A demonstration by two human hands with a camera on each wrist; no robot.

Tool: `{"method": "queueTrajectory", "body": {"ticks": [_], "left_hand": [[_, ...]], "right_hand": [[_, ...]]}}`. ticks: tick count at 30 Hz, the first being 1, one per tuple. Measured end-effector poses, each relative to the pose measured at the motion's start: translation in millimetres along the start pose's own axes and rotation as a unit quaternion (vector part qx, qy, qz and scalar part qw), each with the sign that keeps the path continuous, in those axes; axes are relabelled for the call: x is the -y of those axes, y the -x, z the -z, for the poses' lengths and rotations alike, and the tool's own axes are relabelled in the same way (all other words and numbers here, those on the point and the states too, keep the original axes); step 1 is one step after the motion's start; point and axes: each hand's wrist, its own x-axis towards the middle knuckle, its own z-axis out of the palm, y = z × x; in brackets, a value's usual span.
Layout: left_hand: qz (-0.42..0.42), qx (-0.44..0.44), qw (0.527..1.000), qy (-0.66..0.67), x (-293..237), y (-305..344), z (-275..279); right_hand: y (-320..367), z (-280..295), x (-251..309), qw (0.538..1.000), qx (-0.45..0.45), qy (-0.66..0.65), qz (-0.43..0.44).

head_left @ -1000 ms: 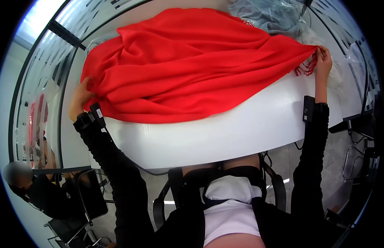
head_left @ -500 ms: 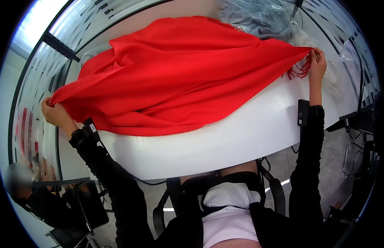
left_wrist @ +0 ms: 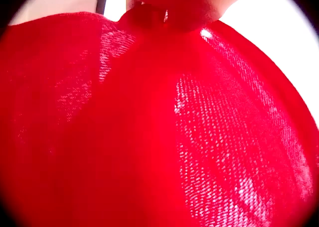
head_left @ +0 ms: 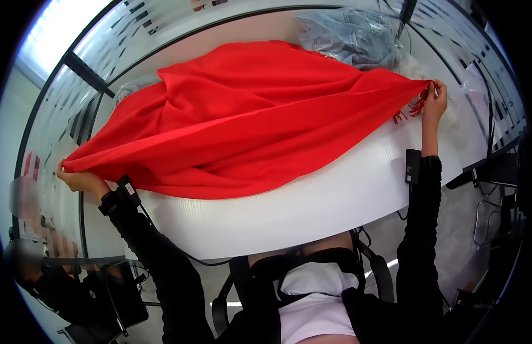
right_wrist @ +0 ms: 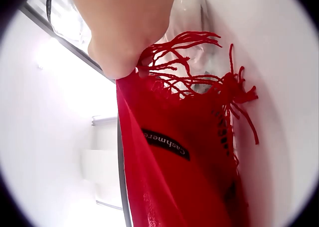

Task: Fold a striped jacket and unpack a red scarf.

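Note:
A large red fringed cloth (head_left: 237, 120) lies spread in folds over the white table (head_left: 311, 198), its near edge raised between both hands. The left hand (head_left: 82, 180) pinches its left corner; in the left wrist view the fingers (left_wrist: 184, 3) grip the gathered cloth (left_wrist: 124, 127). At the opposite end the right hand (head_left: 435, 103) pinches the right corner. The right wrist view shows that hand (right_wrist: 124, 33) above red tassels (right_wrist: 189, 80) and a black label (right_wrist: 167, 145) reading "Cashmere".
Clear plastic bags with greyish contents (head_left: 352, 40) lie behind the cloth at the back right. Glass partitions (head_left: 54, 126) border the table. Another person (head_left: 54, 292) sits at the lower left, and a chair (head_left: 495, 218) stands at the right.
The left hand has moved outward to the left and taken hold of the cloth's left corner, drawing the near edge taut. The right hand keeps its hold. The head view has shifted slightly.

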Motion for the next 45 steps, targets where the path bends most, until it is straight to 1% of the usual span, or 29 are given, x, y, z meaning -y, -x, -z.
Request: {"method": "queueTrajectory", "body": {"ticks": [1,4,5,8,9,10,12,14,15,16,18,19,22,23,26,27,30,31,32,34,35,36,37,39,40,42,43,44,45], "left_hand": [[0.015,-0.002,1.000,0.026,-1,1,0],[-0.007,0.005,0.999,0.047,7,-4,3],[-0.008,0.012,0.999,0.034,8,-5,4],[-0.053,0.043,0.998,-0.002,16,-15,-1],[-0.070,0.069,0.995,0.008,13,-17,-3],[-0.132,0.101,0.986,0.007,27,-25,-8],[-0.125,0.237,0.962,0.052,34,-29,-15],[-0.176,0.339,0.924,0.009,31,-34,-18],[-0.198,0.391,0.899,-0.015,30,-36,-17],[-0.182,0.434,0.882,-0.026,28,-40,-13],[-0.146,0.515,0.844,-0.046,21,-49,-6],[-0.181,0.533,0.826,-0.031,26,-56,-3],[-0.140,0.593,0.793,-0.005,15,-65,20],[-0.129,0.591,0.796,-0.013,13,-68,28],[-0.200,0.556,0.798,-0.119,21,-87,46],[-0.200,0.532,0.814,-0.124,31,-93,47],[-0.234,0.406,0.870,-0.155,40,-110,48],[-0.263,0.365,0.878,-0.166,40,-116,50],[-0.254,0.354,0.888,-0.150,30,-120,53],[-0.320,0.293,0.883,-0.181,36,-146,43],[-0.337,0.283,0.873,-0.209,30,-156,40],[-0.352,0.273,0.864,-0.235,25,-167,38],[-0.371,0.268,0.851,-0.257,29,-184,31],[-0.238,0.317,0.869,-0.295,0,-195,25],[-0.171,0.342,0.870,-0.312,-13,-198,21],[-0.129,0.358,0.909,-0.172,4,-245,-4],[-0.244,0.288,0.892,-0.248,0,-266,-10],[-0.353,0.208,0.855,-0.317,-18,-286,-14],[-0.320,0.217,0.879,-0.281,-43,-303,-13]], "right_hand": [[0,1,3,0.999,0.001,0.038,0.014],[-3,0,5,1.000,0.015,0.023,0.015],[-7,-2,4,0.999,0.037,-0.019,0.007],[-25,-2,10,0.992,0.115,0.019,0.049],[-31,-2,29,0.983,0.133,0.077,0.104],[-43,3,42,0.968,0.193,0.095,0.126],[-73,9,61,0.926,0.315,0.130,0.165],[-112,16,58,0.844,0.319,0.232,0.365],[-122,23,72,0.832,0.332,0.291,0.337],[-131,30,87,0.814,0.348,0.348,0.308],[-150,40,104,0.808,0.308,0.341,0.369],[-159,45,115,0.806,0.321,0.386,0.312],[-196,59,94,0.806,0.251,0.393,0.365],[-201,66,93,0.804,0.233,0.392,0.382],[-223,83,87,0.787,0.196,0.458,0.364],[-226,86,81,0.794,0.171,0.459,0.360],[-244,97,71,0.804,0.138,0.467,0.340],[-251,101,68,0.796,0.147,0.466,0.358],[-255,101,69,0.792,0.147,0.466,0.365],[-256,100,77,0.785,0.147,0.468,0.378],[-241,96,94,0.812,0.161,0.446,0.341],[-246,93,94,0.804,0.163,0.428,0.380],[-247,96,91,0.799,0.166,0.444,0.369],[-235,92,109,0.800,0.173,0.466,0.336],[-243,95,105,0.788,0.164,0.472,0.360],[-277,99,91,0.761,0.148,0.484,0.406],[-294,103,94,0.770,0.119,0.469,0.416],[-319,111,97,0.780,0.076,0.431,0.447],[-344,119,101,0.786,0.034,0.391,0.478]]}}
